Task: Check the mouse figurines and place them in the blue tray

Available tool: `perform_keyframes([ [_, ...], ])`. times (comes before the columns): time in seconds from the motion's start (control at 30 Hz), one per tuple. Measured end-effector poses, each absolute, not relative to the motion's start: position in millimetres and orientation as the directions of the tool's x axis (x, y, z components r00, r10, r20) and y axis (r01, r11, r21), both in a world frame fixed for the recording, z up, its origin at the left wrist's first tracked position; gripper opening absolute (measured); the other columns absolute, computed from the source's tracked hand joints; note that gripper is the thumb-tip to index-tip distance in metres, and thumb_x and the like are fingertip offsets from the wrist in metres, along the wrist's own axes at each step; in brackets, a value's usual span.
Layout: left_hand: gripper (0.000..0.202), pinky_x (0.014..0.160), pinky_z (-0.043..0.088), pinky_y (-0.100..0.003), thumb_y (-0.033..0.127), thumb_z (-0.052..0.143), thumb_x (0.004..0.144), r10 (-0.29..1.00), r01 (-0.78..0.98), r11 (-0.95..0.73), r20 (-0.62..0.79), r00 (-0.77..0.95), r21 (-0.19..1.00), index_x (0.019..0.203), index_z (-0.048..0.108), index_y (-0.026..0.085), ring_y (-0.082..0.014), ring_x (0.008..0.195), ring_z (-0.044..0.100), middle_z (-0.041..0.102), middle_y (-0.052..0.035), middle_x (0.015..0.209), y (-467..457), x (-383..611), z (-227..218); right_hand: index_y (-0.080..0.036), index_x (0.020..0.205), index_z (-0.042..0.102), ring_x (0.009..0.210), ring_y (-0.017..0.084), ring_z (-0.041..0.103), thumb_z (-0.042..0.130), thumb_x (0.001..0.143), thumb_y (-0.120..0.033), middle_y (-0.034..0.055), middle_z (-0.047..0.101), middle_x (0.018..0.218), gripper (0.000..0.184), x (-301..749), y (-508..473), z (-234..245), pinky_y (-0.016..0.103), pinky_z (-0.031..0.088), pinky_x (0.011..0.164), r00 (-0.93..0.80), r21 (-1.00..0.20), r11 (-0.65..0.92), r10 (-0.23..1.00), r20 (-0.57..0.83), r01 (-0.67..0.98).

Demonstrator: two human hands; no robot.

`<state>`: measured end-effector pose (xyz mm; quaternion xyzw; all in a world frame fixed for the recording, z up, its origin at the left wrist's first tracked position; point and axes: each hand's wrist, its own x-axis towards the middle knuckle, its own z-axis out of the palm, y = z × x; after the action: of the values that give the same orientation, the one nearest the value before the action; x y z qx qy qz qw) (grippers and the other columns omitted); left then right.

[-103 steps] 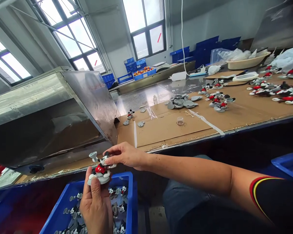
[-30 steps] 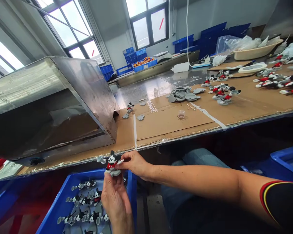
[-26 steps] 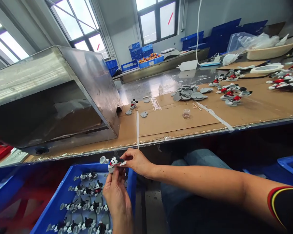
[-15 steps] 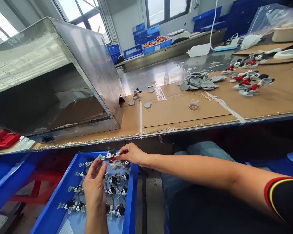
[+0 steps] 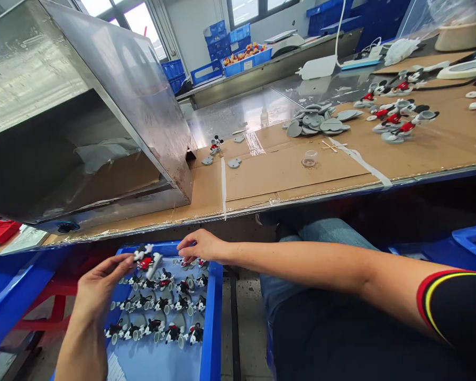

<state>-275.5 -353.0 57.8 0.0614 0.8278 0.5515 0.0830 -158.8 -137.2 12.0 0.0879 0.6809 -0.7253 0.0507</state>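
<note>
My left hand (image 5: 105, 275) pinches a small cartoon mouse figurine (image 5: 146, 260), red, black and white, between thumb and fingertips. It is held tilted above the far left part of a blue plastic bin (image 5: 215, 317). Over the bin's far right corner is my right hand (image 5: 201, 246), fingers bent and apart, with nothing seen in it. Just below those fingers lie figurines (image 5: 187, 263) with red showing; whether the fingertips touch them I cannot tell. Several more mouse figurines (image 5: 173, 333) lie in rows on the bin's pale blue lining.
A metal box (image 5: 143, 100) with an open front stands on the cardboard-covered bench (image 5: 262, 182). Grey flat pieces (image 5: 315, 121) are piled there, with a small clear cup (image 5: 310, 159) nearby. More figurines (image 5: 399, 127) stand at the right. A red stool (image 5: 43, 317) is left of the bin.
The figurine that was between both hands is now in my left hand alone, which has moved left. My right hand has let go and moved slightly left; the view has shifted a little.
</note>
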Motion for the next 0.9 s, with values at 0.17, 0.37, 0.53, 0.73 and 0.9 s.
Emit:
perform_keyframes([
  [0.17, 0.033, 0.068, 0.047, -0.025, 0.031, 0.085, 0.058, 0.152, 0.042, 0.492, -0.038, -0.988, 0.869, 0.085, 0.073, 0.016, -0.014, 0.069, 0.062, 0.07, -0.0002, 0.073, -374.8, -326.7, 24.2, -0.009, 0.088, 0.064, 0.063, 0.007, 0.059, 0.062, 0.09, -0.018, -0.0034, 0.061, 0.069, 0.009, -137.5, -121.9, 4.0, 0.022, 0.052, 0.064, -0.98, -0.976, -0.11, 0.044, -0.192, 0.187],
  [0.37, 0.018, 0.09, 0.049, -0.043, 0.025, 0.072, 0.081, 0.314, 0.129, 0.614, -0.09, -0.945, 0.778, 0.095, 0.068, 0.014, -0.0195, 0.09, 0.065, 0.069, -0.0025, 0.091, -374.1, -354.1, -48.4, -0.009, 0.083, 0.069, 0.063, 0.007, 0.06, 0.066, 0.082, -0.015, -0.0022, 0.064, 0.066, 0.006, -100.0, -103.0, -2.2, 0.02, 0.047, 0.064, -0.975, -0.965, -0.159, 0.047, -0.217, 0.207],
  [0.53, 0.024, 0.084, 0.053, -0.042, 0.035, 0.065, 0.088, 0.379, 0.167, 0.636, -0.116, -0.918, 0.753, 0.099, 0.065, 0.014, -0.0194, 0.089, 0.065, 0.068, -0.0046, 0.096, -370.6, -365.7, -81.0, -0.01, 0.08, 0.071, 0.063, 0.008, 0.059, 0.067, 0.076, -0.021, -0.0008, 0.065, 0.067, 0.012, -84.1, -93.3, -4.2, 0.02, 0.044, 0.061, -0.969, -0.958, -0.181, 0.068, -0.237, 0.221],
  [0.73, 0.02, 0.085, 0.053, -0.041, 0.03, 0.067, 0.087, 0.454, 0.204, 0.618, -0.132, -0.881, 0.759, 0.099, 0.065, 0.013, -0.0184, 0.086, 0.065, 0.068, -0.0034, 0.093, -367.2, -377.2, -83.2, -0.012, 0.077, 0.071, 0.063, 0.009, 0.058, 0.074, 0.069, -0.034, 0.0001, 0.066, 0.068, 0.024, -80.5, -89.9, -6.9, 0.021, 0.043, 0.061, -0.966, -0.955, -0.185, 0.074, -0.247, 0.23],
  [0.9, 0.02, 0.084, 0.053, -0.041, 0.031, 0.066, 0.087, 0.479, 0.229, 0.641, -0.148, -0.865, 0.733, 0.097, 0.065, 0.013, -0.0188, 0.088, 0.065, 0.068, -0.0039, 0.095, -365.3, -379.0, -88.5, -0.012, 0.077, 0.071, 0.063, 0.009, 0.058, 0.075, 0.068, -0.038, 0.0003, 0.066, 0.068, 0.028, -80.4, -90.5, -8.3, 0.021, 0.041, 0.06, -0.965, -0.954, -0.189, 0.073, -0.251, 0.234],
])
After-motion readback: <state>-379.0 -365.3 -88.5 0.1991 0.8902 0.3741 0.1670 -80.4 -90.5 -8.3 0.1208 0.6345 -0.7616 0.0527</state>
